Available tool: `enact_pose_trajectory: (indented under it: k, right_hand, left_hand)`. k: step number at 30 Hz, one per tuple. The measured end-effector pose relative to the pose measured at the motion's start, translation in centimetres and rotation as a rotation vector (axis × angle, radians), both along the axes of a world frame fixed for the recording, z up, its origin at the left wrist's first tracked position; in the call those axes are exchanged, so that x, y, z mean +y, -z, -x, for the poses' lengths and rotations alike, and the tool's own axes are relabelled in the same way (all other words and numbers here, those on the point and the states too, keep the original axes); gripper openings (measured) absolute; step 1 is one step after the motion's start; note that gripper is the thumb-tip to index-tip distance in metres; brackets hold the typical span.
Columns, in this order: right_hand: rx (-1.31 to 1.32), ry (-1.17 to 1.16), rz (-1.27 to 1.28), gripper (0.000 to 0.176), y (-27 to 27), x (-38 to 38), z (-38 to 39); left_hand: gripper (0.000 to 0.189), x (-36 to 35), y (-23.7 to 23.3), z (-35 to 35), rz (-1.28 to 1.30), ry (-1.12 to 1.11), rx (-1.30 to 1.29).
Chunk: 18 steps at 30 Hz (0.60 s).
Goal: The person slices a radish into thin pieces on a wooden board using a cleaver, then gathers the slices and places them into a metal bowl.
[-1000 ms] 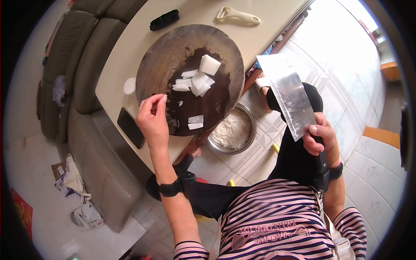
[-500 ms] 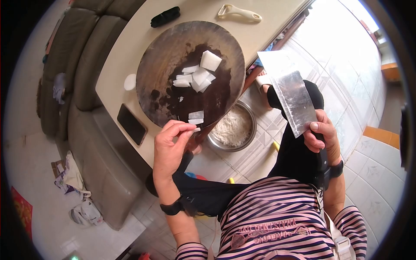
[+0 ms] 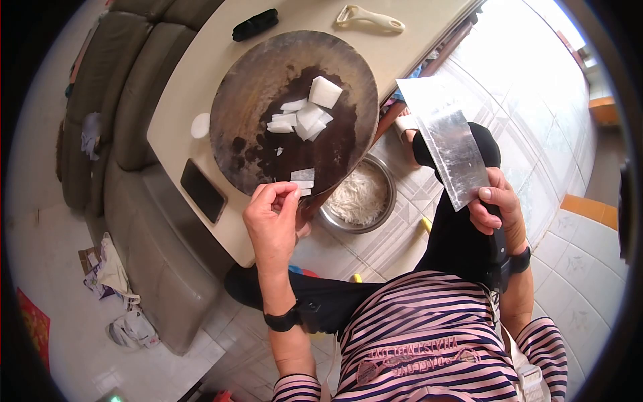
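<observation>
My right hand [image 3: 495,201] grips a cleaver [image 3: 449,147] by its dark handle, its broad blade raised over my knee, away from the board. At the near edge of the round chopping board [image 3: 248,87], my left hand [image 3: 271,213] is closed in a pinch at a small slice of white radish [image 3: 306,192]. Two more thin slices [image 3: 303,175] lie just beyond those fingertips. Farther in on the board sit a thick radish chunk [image 3: 325,92] and a loose pile of slices [image 3: 310,119].
Below the board's edge, a metal bowl [image 3: 392,208] of white shreds stands on the tiled floor. On the table [image 3: 167,120] are a phone [image 3: 203,191], a white round piece [image 3: 200,126], a peeler [image 3: 372,19] and a black object [image 3: 255,25]. A sofa [image 3: 144,228] stands at left.
My left hand has moved slightly forward and right, bringing its pinched slice up against the two slices at the board's edge. My right hand and the cleaver have hardly moved.
</observation>
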State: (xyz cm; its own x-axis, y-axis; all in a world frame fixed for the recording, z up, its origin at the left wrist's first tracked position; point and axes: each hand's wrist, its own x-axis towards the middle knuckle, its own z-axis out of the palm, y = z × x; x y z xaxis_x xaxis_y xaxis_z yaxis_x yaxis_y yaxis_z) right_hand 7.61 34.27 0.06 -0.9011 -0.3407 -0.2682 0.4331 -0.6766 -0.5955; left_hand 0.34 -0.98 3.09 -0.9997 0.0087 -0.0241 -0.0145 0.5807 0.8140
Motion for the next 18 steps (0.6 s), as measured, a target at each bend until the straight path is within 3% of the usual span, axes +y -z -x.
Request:
enact_pose_trajectory:
  k: [9, 11, 18]
  right_hand:
    - [-0.023, 0.006, -0.065, 0.022, -0.6, -0.3, 0.1]
    - [-0.034, 0.012, -0.083, 0.022, -0.7, -0.3, 0.0]
    - [-0.005, -0.022, -0.130, 0.021, -0.6, -0.4, 0.1]
  left_hand:
    - [0.015, 0.8, 1.2, -1.5, 0.138, -0.110, 0.259]
    - [0.016, 1.0, 1.5, -2.5, 0.248, -0.111, 0.424]
    - [0.017, 1.7, 3.4, -3.7, 0.310, -0.107, 0.516]
